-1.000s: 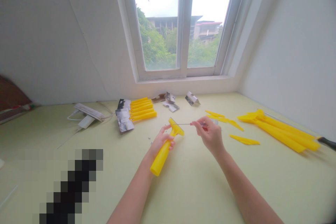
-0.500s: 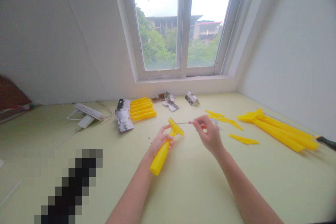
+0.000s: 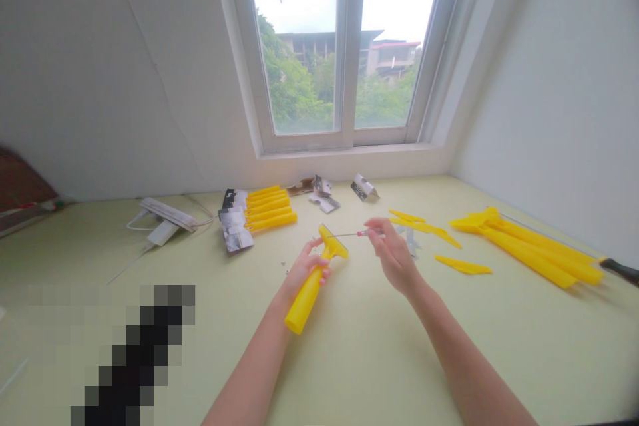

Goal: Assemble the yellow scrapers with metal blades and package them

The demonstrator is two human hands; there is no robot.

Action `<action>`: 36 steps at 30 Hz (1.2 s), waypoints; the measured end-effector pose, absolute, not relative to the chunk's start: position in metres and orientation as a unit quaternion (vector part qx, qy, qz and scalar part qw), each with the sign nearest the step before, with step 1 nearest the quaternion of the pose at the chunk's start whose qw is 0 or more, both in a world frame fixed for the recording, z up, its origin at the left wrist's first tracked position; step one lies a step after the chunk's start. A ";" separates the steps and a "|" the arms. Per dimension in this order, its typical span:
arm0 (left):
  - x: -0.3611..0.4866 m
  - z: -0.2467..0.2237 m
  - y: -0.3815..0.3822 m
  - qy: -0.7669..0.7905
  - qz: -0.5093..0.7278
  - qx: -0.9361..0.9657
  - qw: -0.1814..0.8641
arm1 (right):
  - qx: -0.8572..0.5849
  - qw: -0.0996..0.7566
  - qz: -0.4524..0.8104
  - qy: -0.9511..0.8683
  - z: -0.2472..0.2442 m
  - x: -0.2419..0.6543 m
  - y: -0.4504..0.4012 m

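Note:
A yellow scraper (image 3: 306, 299) with a thick round handle and a wide head lies tilted in my left hand (image 3: 302, 271), whose fingers wrap the neck below the head. My right hand (image 3: 394, 256) is closed on a screwdriver (image 3: 362, 233) with a thin metal shaft. The shaft points left and its tip meets the scraper's head; the screw there is too small to make out. Small metal screws (image 3: 287, 271) are scattered on the table just left of my left hand.
Several yellow handles with card labels (image 3: 272, 208) lie at the back left, near a power strip (image 3: 170, 212). Folded cards (image 3: 365, 188) lie below the window. Flat yellow pieces (image 3: 463, 265) and larger yellow tools (image 3: 539, 249) are on the right. A black pixelated shape (image 3: 134, 359) covers the lower left.
My right hand has shifted its hold on the screwdriver, turning slightly and showing more of the handle. My left hand and the scraper have stayed in place.

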State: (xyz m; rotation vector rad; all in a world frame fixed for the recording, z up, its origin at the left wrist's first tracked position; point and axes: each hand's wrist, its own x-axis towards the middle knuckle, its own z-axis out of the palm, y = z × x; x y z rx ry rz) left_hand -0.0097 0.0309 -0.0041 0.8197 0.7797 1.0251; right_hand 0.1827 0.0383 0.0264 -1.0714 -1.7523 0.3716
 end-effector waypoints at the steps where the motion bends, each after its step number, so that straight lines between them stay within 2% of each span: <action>1: -0.010 -0.004 0.031 0.355 0.464 0.371 0.722 | -0.437 0.504 0.150 -0.730 0.027 0.182 0.038; 7: -0.010 -0.006 0.032 0.353 0.463 0.377 0.721 | -0.426 0.531 0.093 -0.726 0.028 0.181 0.037; 14: -0.010 -0.005 0.031 0.356 0.462 0.377 0.720 | -0.443 0.551 0.103 -0.700 0.025 0.185 0.041; 36: -0.010 -0.003 0.030 0.361 0.466 0.372 0.717 | -0.489 0.531 0.095 -0.686 0.027 0.188 0.041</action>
